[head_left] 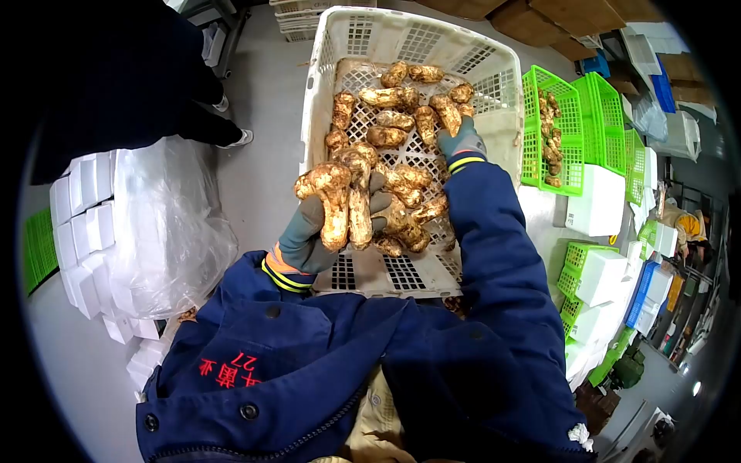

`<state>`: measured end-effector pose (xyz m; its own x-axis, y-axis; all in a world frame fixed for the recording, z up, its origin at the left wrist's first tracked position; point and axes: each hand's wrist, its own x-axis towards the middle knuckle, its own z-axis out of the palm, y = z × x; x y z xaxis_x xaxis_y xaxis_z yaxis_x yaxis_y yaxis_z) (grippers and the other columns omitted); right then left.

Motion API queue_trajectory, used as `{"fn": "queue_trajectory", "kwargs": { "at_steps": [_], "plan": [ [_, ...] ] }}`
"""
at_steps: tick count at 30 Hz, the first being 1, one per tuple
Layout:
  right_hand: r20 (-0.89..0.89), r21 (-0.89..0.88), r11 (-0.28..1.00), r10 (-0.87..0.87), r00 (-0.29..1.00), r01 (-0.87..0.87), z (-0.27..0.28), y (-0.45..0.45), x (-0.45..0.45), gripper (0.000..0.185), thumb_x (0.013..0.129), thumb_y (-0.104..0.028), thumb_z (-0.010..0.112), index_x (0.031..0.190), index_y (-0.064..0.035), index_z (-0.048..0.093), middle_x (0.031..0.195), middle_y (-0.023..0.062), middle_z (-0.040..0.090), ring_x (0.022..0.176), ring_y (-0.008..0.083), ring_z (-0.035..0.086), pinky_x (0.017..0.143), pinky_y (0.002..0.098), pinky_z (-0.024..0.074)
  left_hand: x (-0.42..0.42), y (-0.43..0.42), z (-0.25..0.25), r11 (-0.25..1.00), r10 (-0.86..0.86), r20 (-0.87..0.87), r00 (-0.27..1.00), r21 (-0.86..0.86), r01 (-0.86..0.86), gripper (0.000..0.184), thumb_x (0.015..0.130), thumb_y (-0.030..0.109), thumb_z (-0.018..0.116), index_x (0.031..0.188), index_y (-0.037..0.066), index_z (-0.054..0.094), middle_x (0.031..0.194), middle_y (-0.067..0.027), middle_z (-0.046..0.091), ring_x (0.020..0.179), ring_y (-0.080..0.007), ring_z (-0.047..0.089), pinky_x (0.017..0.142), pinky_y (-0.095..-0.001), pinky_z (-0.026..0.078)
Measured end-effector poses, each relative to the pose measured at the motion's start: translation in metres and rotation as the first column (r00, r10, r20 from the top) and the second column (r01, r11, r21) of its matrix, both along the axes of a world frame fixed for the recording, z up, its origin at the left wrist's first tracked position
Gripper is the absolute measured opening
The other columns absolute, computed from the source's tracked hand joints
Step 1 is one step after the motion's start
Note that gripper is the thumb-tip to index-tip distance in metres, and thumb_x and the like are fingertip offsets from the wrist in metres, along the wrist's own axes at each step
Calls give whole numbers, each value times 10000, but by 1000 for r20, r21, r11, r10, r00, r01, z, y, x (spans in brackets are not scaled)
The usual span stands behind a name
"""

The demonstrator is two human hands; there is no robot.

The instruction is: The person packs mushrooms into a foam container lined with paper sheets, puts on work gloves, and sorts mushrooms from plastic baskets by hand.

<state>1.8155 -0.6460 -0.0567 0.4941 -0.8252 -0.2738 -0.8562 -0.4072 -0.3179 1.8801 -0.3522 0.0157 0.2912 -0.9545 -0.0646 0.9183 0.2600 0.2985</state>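
My left hand [309, 231], in a grey-green glove, is closed around two thick, brown-and-cream mushrooms [333, 202]. They are held side by side over the near left part of a white plastic crate [312, 116], caps toward the far side. Inside the crate, my gloved right hand [461, 143] reaches to the right side, its fingers closed at the lower end of another mushroom [445, 113]; part of its grip is hidden. Several more mushrooms [387, 136] lie spread over the crate's lattice bottom, with a cluster [405, 224] just right of my left hand.
Right of the crate stand green baskets [575, 139], one with mushrooms inside, and white foam boxes [594, 201]. At left, white boxes [93, 231] are stacked beside clear plastic wrapping [166, 224]. A person in dark clothes [131, 85] stands at upper left. Cardboard boxes [532, 31] lie behind.
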Motion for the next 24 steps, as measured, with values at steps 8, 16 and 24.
{"fn": "queue_trajectory", "kwargs": {
  "at_steps": [8, 16, 24],
  "plan": [
    [522, 622, 758, -213, 826, -197, 53, 14, -44, 536, 744, -189, 637, 1170, 62, 429, 893, 83, 555, 712, 114, 531, 624, 220, 449, 6, 12, -3, 984, 118, -29, 993, -131, -121, 907, 692, 502, 628, 1348, 144, 114, 1373, -123, 207, 1223, -366, 271, 943, -602, 269],
    [617, 153, 909, 218, 756, -387, 54, 62, -53, 403, 766, -117, 581, 1131, 20, 482, 917, 117, 589, 807, 145, 563, 703, 244, 454, 58, 36, -2, 940, 233, -5, 972, -255, -227, 935, 697, 485, 636, 1349, 126, 71, 1363, -170, 200, 1229, -332, 286, 960, -564, 285],
    [278, 209, 718, 607, 745, -664, 14, 89, -11, 545, 760, -208, 605, 1214, 3, 392, 1136, 187, 511, 1013, 264, 519, 837, 325, 427, 35, 22, -3, 974, 219, 29, 975, -67, -217, 907, 703, 557, 577, 1350, 134, 103, 1374, -149, 191, 1234, -309, 288, 962, -546, 299]
  ]
}}
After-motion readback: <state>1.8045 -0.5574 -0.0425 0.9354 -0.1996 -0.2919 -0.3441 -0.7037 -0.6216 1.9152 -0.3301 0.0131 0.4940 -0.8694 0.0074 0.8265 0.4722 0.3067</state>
